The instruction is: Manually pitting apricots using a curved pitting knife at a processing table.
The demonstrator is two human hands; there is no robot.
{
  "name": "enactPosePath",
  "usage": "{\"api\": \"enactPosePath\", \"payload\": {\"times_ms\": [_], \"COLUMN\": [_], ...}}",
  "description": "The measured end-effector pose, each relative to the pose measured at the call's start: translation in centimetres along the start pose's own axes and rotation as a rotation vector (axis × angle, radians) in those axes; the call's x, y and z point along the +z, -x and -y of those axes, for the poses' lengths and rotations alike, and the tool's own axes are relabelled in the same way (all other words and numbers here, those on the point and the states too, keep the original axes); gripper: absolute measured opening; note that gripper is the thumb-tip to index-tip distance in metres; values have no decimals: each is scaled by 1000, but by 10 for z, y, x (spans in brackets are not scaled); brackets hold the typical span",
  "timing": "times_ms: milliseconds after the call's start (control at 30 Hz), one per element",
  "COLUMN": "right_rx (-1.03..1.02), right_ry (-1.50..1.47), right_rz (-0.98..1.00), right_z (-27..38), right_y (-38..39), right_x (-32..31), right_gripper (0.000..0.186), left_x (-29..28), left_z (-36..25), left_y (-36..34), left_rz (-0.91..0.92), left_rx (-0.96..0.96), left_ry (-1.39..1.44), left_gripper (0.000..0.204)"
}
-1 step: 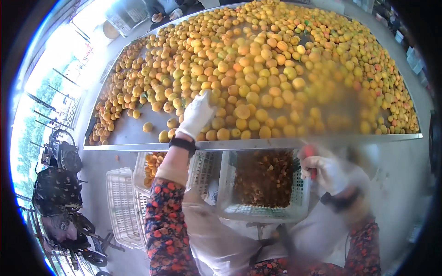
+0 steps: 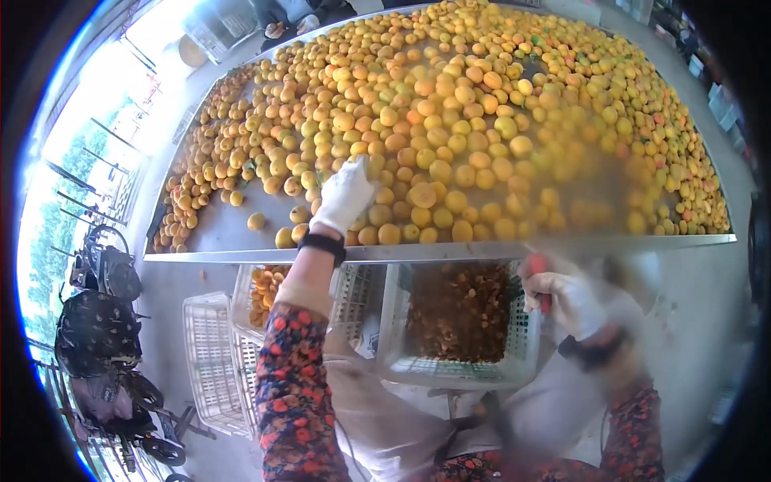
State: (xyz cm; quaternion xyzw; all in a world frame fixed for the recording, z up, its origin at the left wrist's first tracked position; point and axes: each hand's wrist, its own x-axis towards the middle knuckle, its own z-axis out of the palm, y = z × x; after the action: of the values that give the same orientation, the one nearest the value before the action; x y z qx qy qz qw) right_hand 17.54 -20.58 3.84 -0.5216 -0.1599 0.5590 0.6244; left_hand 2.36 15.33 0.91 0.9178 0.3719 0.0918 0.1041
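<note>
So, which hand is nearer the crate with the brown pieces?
Right. The right hand, gripping something red, is just right of the crate; the left hand is farther off, among the yellow fruit, ahead and left.

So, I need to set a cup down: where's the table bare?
The table has a bare patch front left, bordered by the front rim, left-side fruit and one stray fruit. Front right is too blurred to tell. Fruit crowds around the left hand.
</note>
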Motion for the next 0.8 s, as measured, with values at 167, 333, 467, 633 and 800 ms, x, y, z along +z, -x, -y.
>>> {"api": "enactPosePath", "payload": {"times_ms": [167, 333, 467, 633, 800], "right_rx": [3, -12, 33, 83, 71], "right_ry": [62, 70, 45, 39, 75], "right_rz": [-44, -49, -96, -28, -94], "right_z": [-6, -11, 4, -2, -3], "right_y": [-10, -10, 1, -5, -6], "right_x": [5, -2, 16, 23, 11], "right_gripper": [19, 19, 21, 22, 22], "left_x": [-27, -94, -158, -213, -109], "left_z": [-1, 67, 216, 242, 75], "left_y": [-16, 64, 205, 215, 54], "left_rz": [153, -87, -84, -528, -239], "left_rx": [-72, -151, -527, -576, -98], "left_ry": [-29, 123, -108, -702, 208], "left_gripper": [48, 43, 39, 50, 43]}}
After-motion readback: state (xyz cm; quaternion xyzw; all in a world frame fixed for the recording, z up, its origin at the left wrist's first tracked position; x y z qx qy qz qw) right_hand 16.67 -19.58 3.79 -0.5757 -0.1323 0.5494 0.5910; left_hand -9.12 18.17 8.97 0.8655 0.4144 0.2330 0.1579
